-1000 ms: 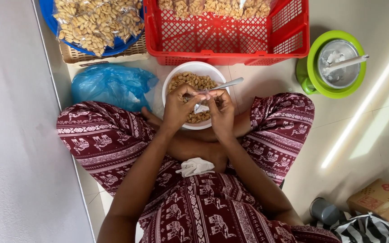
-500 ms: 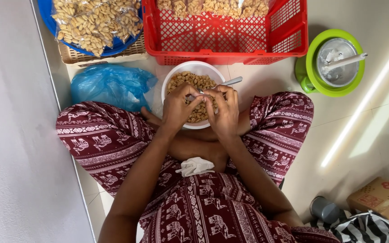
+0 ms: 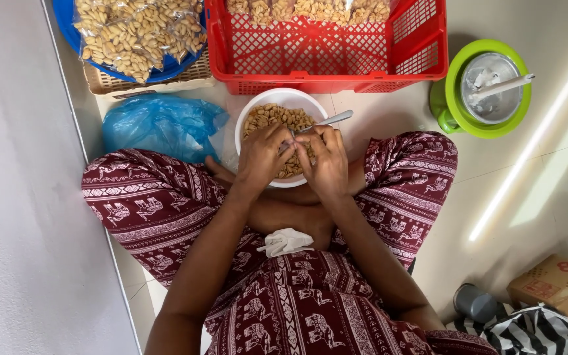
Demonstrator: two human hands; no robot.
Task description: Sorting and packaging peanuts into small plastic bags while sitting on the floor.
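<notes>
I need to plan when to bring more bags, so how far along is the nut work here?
Done: sealed packs of nuts are piled on the blue tray, and more fill the red basket. In hand: the left hand and right hand meet over the white bowl, working on something small beside a metal spoon. Left: the bowl holds plenty of loose nuts.

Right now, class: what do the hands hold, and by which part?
The right hand grips a metal spoon low on its handle; the left hand pinches something too small to tell.

Red basket (image 3: 327, 62) seemingly blocks beyond white bowl (image 3: 284, 98).
</notes>
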